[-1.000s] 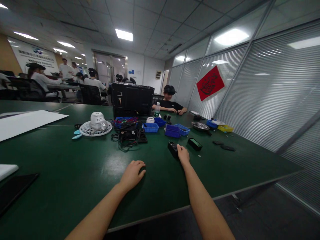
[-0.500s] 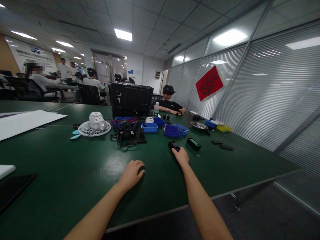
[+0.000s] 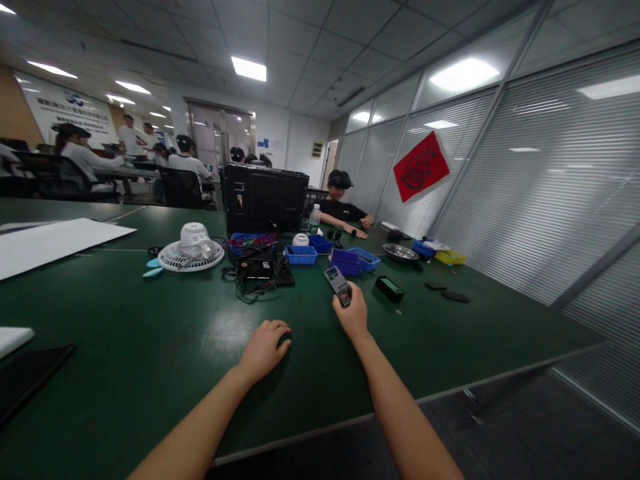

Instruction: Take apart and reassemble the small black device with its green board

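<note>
My right hand grips a slim grey handheld device with a small screen and buttons, its face showing and its top end pointing away from me. It is tilted above the green table, just in front of a dark blue bin. To the right of that hand lies a black box with a green top. My left hand rests on the tabletop with curved fingers and thumb apart. A dark patch shows between thumb and forefinger; I cannot tell whether it is shadow.
Beyond my hands stand a white fan, a tangle of black cables, a black monitor-like casing, blue trays, a bottle and a metal bowl. Across the table sits a person. Dark flat pieces lie right.
My right hand has drawn slightly left and lifted the grey device, turning its face into view. My left hand stays put. The person opposite has moved a hand along the table.
</note>
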Motion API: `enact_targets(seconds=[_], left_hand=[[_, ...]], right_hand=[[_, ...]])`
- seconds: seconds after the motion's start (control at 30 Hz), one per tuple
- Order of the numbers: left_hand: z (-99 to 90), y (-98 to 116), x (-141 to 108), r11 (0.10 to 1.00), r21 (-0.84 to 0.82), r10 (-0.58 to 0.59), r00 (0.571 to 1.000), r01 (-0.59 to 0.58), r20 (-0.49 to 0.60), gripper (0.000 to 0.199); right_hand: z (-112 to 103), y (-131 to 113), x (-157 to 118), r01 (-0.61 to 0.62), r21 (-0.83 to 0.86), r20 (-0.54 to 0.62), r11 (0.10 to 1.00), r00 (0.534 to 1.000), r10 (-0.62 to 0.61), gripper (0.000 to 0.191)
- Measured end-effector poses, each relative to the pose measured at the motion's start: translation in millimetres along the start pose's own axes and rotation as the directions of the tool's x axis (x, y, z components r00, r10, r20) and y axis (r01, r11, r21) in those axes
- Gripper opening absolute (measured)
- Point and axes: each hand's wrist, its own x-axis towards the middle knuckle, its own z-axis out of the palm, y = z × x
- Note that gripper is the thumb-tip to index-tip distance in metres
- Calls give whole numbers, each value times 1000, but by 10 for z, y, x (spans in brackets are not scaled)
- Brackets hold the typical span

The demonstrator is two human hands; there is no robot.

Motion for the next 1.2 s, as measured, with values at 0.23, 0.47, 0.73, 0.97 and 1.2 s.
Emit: enact_targets(seconds=[0.23, 0.47, 0.73, 0.97, 1.2], left_hand=[[12, -9, 0, 1000, 9, 12, 1000, -12, -13, 25], [20, -9, -1, 1000, 9, 18, 1000, -18, -18, 25], [19, 14, -4, 1000, 1, -15, 1000, 15, 3, 27], [7, 46, 52, 994, -3, -109, 993, 109, 38, 28], [176, 152, 340, 967, -93, -237, 972, 236, 5, 44]], right_hand=[[114, -114, -94, 70, -369, 320, 927, 946, 55, 47], [59, -306, -122, 325, -403, 450, 856, 884, -124, 36], [111, -430, -187, 514, -240, 473, 823, 803, -363, 23], [160, -341, -193, 314, -309, 318, 898, 924, -213, 36], [190, -368, -231, 304, -285, 378, 909, 907, -185, 26]])
